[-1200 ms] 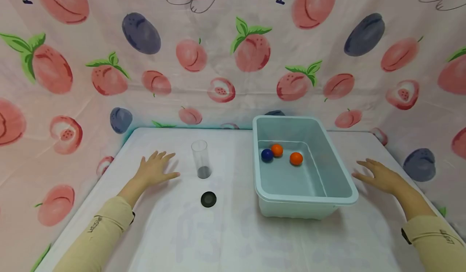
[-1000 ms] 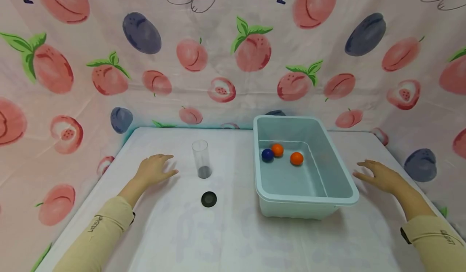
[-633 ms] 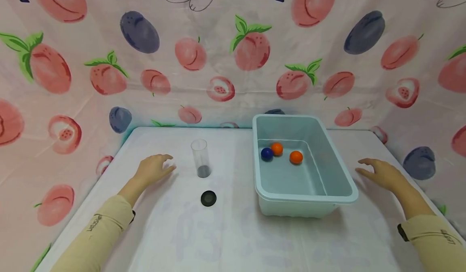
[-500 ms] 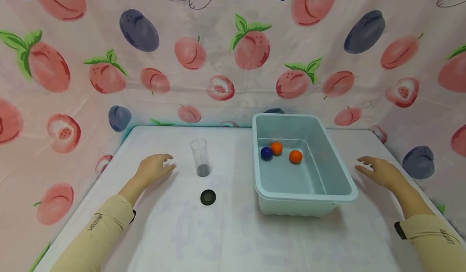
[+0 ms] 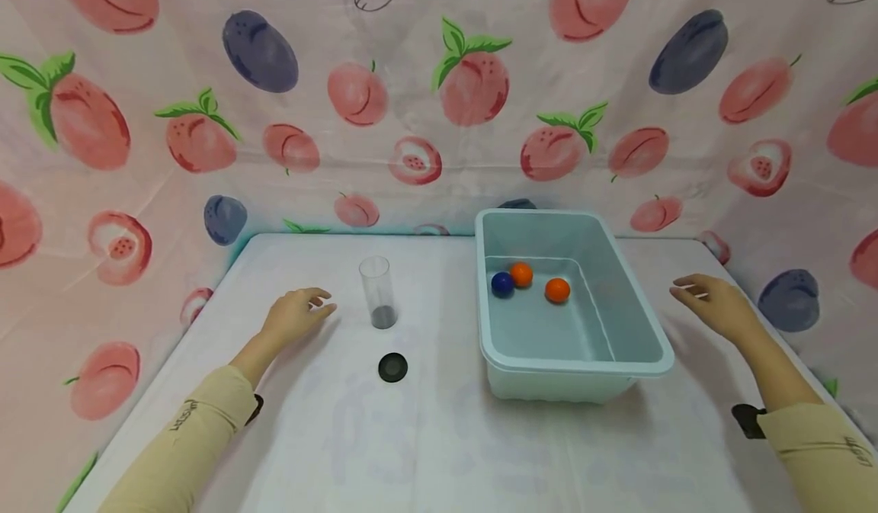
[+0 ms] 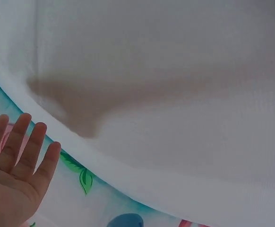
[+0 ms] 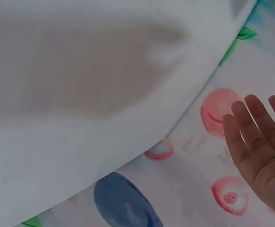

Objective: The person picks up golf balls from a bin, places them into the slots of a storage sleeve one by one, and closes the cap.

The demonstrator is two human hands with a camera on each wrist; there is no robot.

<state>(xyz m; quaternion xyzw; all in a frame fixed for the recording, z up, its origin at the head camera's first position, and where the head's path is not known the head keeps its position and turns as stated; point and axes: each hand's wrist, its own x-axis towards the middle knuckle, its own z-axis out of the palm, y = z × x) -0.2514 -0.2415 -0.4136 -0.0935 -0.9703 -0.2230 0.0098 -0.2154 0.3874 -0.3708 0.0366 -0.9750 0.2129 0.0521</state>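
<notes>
My left hand [image 5: 293,316] hovers over the left part of the table, fingers relaxed and holding nothing. Just to its right stands a clear, open-topped cylinder [image 5: 377,288] with a dark bottom. A round black lid [image 5: 393,367] lies flat in front of the cylinder. On the right, a pale blue plastic bin [image 5: 576,365] contains a dark blue ball [image 5: 503,284] and two orange balls [image 5: 558,290]. Beyond the bin's right side my right hand [image 5: 716,307] is held in the air, its fingers loosely bent around nothing. Both wrist views show the palms and fingers bare.
A white-covered table [image 5: 439,452] carries all these things. Behind and beside it hangs a curtain [image 5: 418,78] printed with peaches and plums. The bin's raised walls stand between the right hand and the balls.
The left hand's fingers, spread at first, have drawn closer together. My right hand has risen slightly. The whole scene has shifted a little upward in the head view; the objects keep their places.
</notes>
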